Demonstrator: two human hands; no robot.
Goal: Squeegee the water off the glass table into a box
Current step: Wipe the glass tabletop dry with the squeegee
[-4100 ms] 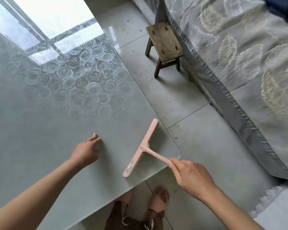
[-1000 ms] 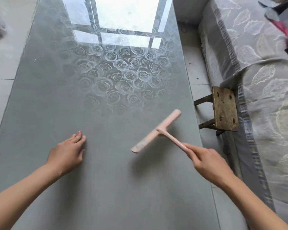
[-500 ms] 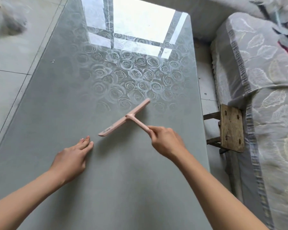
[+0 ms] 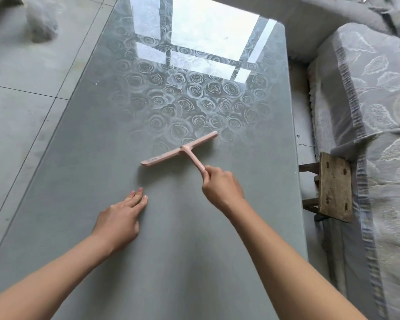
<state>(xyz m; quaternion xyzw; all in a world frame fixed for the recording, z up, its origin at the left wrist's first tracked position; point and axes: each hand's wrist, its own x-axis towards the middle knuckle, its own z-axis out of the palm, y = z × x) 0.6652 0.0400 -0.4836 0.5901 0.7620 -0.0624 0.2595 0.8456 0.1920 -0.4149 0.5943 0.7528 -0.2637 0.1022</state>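
Note:
A pink T-shaped squeegee (image 4: 179, 150) sits over the middle of the glass table (image 4: 83, 139), its blade lying crosswise at the near edge of the rose pattern. My right hand (image 4: 221, 184) grips the end of its handle. My left hand (image 4: 120, 218) rests flat on the glass, fingers straight, a little nearer and to the left of the blade. No box is in view, and I cannot make out water on the glass.
A small wooden stool (image 4: 334, 185) stands on the floor just right of the table. A sofa with a grey leaf-patterned cover (image 4: 374, 107) runs along the right. A grey bag (image 4: 42, 21) sits on the tiled floor at far left.
The squeegee has travelled from the table's near right corner to the middle of the glass. My left hand has stayed flat on the table.

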